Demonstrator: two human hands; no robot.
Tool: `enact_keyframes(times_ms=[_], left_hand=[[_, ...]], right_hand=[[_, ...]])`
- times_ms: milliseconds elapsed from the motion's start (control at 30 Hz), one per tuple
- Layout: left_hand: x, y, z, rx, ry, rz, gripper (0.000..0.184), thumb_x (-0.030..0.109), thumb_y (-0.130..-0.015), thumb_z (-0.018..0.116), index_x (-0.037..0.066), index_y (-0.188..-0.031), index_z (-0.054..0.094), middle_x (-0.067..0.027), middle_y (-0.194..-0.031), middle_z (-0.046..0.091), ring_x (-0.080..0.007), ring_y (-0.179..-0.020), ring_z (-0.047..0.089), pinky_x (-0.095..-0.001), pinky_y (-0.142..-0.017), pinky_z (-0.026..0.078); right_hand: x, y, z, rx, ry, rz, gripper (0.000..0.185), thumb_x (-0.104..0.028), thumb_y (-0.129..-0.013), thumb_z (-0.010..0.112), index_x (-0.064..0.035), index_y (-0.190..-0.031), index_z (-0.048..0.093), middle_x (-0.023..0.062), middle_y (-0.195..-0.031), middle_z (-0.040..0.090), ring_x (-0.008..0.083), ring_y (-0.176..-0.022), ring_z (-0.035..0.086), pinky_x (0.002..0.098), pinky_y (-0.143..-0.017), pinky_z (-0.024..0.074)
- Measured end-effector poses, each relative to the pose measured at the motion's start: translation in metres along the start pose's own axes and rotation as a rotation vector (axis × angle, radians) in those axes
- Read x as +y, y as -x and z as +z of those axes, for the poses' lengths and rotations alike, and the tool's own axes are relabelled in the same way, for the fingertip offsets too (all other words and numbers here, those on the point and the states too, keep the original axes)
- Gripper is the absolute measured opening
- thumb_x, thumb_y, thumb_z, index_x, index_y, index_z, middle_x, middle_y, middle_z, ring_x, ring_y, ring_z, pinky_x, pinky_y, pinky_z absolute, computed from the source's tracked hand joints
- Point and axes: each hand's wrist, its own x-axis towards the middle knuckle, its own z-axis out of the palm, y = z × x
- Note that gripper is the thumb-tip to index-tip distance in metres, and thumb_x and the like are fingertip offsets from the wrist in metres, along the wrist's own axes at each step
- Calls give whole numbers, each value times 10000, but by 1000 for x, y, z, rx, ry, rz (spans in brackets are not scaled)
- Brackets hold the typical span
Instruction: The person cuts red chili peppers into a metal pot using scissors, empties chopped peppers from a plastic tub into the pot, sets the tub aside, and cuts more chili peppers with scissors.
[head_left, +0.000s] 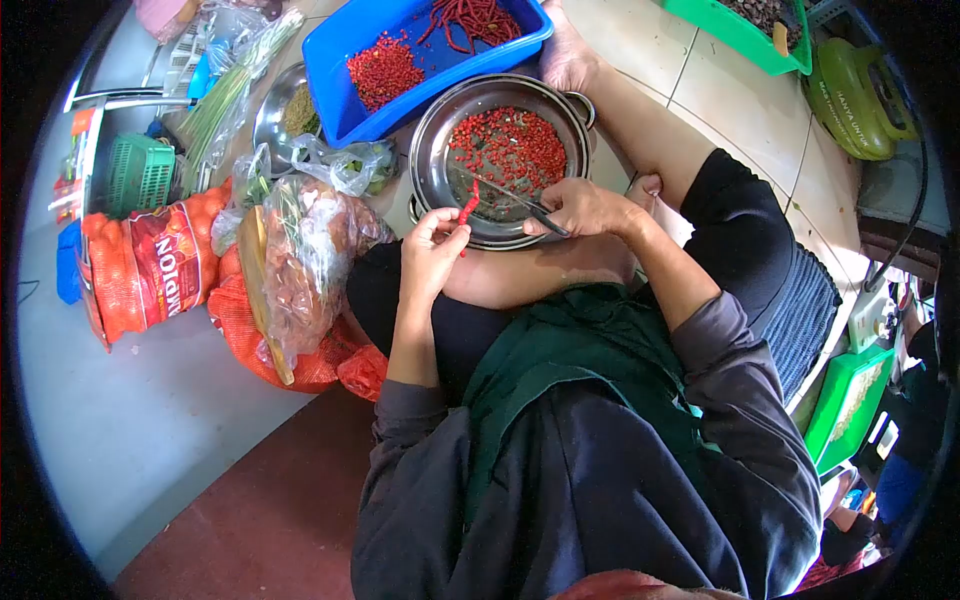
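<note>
A big blue plastic tub (360, 128) sat just past a round, shiny steel pot (430, 150) with loop handles. Lots of small cut red bits (510, 145) lay in the bottom of the pot. The tub held a heap of long, whole, dark red chillies (470, 22) and a heap of tiny bright red pieces (385, 75). The person's right hand (585, 208) was closed around the dark handle of a thin metal knife (516, 198). The left hand (435, 250) pinched one skinny, bright red chilli (470, 206) at the pot's near edge. I could not tell if the blade touched it. This looked like the cutting step. The next slice seemed to need fingers away from the blade and the chilli over the pot.
</note>
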Motion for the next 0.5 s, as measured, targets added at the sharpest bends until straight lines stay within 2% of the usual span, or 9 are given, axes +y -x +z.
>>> enact_keyframes(times_ms=[200, 300, 400, 500], left_hand=[[1, -1, -2, 5, 47, -26, 217, 48, -806, 644, -7, -1011, 599, -24, -785, 605, -63, -643, 536, -209, -570, 442], [8, 1, -2, 6, 95, -39, 202, 38, -815, 635, 4, -1012, 603, -8, -794, 595, -53, -646, 520, -198, -564, 420], [10, 1, -3, 2, 103, -44, 199, 37, -816, 635, 7, -1011, 603, -6, -797, 596, -51, -644, 518, -196, -562, 415], [8, 1, -3, -8, 95, -49, 198, 34, -819, 632, 8, -1013, 603, -5, -800, 597, -53, -649, 522, -198, -575, 427]], right_hand=[[-3, 5, -7, 21, -46, 53, 608, -573, -714, 661, 23, -638, 572, 88, -530, 494, 176, -548, 501, 359, -517, 375], [-7, 7, -9, 22, -9, 123, 662, -653, -666, 645, 8, -651, 616, 96, -566, 568, 200, -581, 567, 358, -562, 425], [-2, 3, -6, -79, -23, 140, 670, -666, -660, 640, 4, -662, 622, 99, -586, 577, 207, -599, 571, 356, -577, 430], [-4, 3, -4, -88, -20, 129, 681, -672, -659, 635, 8, -674, 624, 110, -603, 582, 219, -620, 574, 364, -586, 428]])
